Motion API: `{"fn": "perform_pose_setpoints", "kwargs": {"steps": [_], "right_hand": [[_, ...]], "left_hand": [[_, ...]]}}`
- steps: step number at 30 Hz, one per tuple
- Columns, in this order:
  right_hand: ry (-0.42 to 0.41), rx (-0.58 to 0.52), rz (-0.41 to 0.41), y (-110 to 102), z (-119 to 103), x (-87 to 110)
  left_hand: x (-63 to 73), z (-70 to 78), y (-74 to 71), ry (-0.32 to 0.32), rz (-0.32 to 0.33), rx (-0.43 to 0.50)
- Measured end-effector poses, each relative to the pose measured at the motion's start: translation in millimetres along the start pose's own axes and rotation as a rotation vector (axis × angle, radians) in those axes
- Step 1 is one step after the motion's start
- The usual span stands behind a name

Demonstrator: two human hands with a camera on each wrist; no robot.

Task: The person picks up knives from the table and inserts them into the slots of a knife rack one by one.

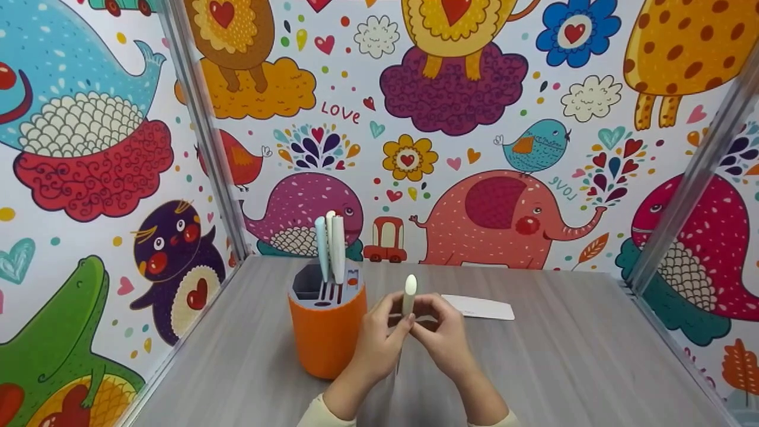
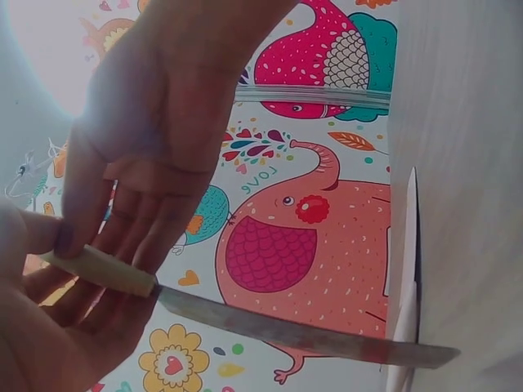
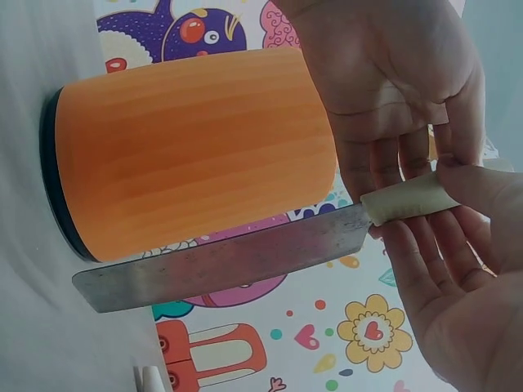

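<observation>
While our left hand (image 1: 378,329) and right hand (image 1: 443,332) pinch the kitchen knife (image 3: 237,255) by its cream handle (image 3: 411,196) just right of the orange knife block (image 1: 327,338), we judge it stiff, fairly light, best kept off the blade (image 2: 302,332).

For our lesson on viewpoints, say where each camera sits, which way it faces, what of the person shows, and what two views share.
Head: on the head, facing forward and down at the knife, table and orange holder; left hand, right hand and sleeves show.
Left wrist: on that wrist, facing the knife with the elephant picture behind; both hands show.
Right wrist: on that wrist, facing the knife and holder; both hands show.
Shared: head and right wrist show the holder.
</observation>
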State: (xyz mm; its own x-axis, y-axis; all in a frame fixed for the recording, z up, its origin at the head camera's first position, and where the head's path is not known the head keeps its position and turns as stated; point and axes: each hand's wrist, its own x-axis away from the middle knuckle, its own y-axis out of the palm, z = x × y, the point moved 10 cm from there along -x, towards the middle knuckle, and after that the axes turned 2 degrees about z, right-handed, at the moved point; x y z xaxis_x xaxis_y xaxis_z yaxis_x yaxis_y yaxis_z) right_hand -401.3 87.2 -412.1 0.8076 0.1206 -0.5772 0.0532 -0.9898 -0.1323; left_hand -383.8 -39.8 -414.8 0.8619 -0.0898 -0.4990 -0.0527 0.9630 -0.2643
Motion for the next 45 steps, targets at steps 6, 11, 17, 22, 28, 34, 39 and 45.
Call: {"fn": "perform_pose_setpoints", "kwargs": {"steps": [6,11,17,22,28,34,39,45], "right_hand": [[-0.022,0.009,-0.005,3,-2,1.3],[-0.022,-0.024,-0.026,5,-3,-0.1],[-0.016,-0.014,-0.004,-2,0,-1.8],[0.105,0.008,0.157,-18,25,-5.8],[0.250,-0.162,0.322,-3,81,2.4],[0.273,-0.119,0.236,47,123,10.5],[0.349,-0.054,0.150,64,139,21.5],[0.288,-0.149,-0.031,78,136,21.2]], "left_hand": [[2.0,-3.2,-2.3,-0.015,0.016,0.007],[-0.9,1.3,-9.4,-0.008,0.046,0.006],[-3.8,9.1,-26.0,0.005,0.101,0.030],[-6.7,12.1,-43.7,-0.006,0.149,0.022],[-7.7,20.7,-64.5,0.002,0.211,-0.002],[-5.8,23.8,-77.8,-0.010,0.250,0.026],[-8.5,26.4,-84.1,-0.035,0.307,0.018],[-21.1,63.8,-111.7,0.100,0.402,-0.005]]}}
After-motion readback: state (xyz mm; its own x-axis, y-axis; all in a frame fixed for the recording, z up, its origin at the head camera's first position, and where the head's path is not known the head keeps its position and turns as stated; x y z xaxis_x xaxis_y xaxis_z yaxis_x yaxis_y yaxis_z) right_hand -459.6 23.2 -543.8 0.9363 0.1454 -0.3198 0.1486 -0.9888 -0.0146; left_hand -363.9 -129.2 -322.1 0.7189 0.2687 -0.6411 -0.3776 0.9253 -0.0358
